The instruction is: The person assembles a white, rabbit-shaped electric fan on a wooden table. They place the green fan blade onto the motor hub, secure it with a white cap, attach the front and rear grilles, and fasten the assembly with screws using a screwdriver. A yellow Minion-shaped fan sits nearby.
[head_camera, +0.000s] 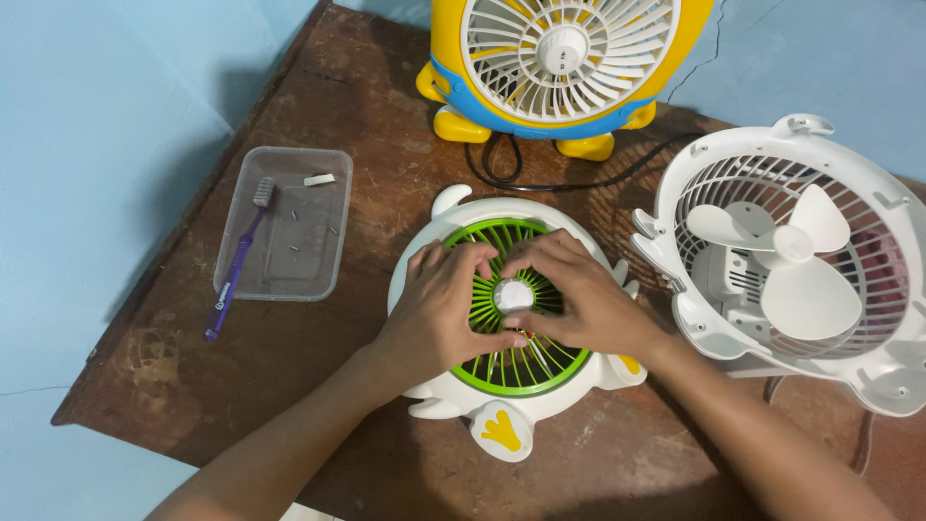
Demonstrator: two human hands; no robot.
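Note:
A white fan front cover [420, 256] with a green grille [526, 371] and yellow feet lies face up in the middle of the brown table. My left hand [439, 314] rests on the grille's left side, fingers bent toward the white centre cap [513, 294]. My right hand [574, 299] lies on the right side, its fingertips pressing at the same cap. Both hands cover much of the grille.
A white fan body [868, 193] with bare blades [791, 256] lies to the right. A yellow and blue fan [564, 58] stands at the back, its black cable [579, 178] looping behind. A clear plastic tray [318, 260] with screws and a purple toothbrush [236, 265] sits at left.

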